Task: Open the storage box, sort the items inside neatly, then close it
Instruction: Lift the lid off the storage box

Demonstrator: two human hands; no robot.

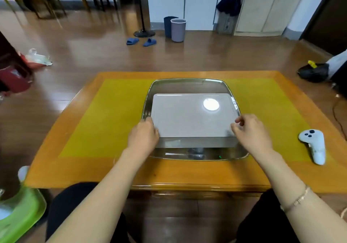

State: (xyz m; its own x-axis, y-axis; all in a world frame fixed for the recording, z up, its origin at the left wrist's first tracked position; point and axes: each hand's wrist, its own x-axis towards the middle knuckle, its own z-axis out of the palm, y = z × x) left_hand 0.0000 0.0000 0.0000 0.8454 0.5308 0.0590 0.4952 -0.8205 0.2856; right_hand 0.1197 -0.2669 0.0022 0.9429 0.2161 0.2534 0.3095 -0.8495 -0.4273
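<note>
A clear plastic storage box [188,80] stands in the middle of the wooden table. Its white lid [189,117] hovers over the box, its near edge lifted clear of the rim. My left hand [144,135] grips the lid's left edge, fingers curled over the top. My right hand [251,132] pinches the lid's right edge close to the near corner. Under the raised near edge I see a dark item [195,153] and a small green item [219,156] on the box floor. The lid hides everything else inside.
The table [93,167] has a yellow mat with an orange wooden border. A white hand controller [313,145] lies to the right of the box. A green plastic stool [20,210] stands off the table's near left corner. My knees are under the near edge.
</note>
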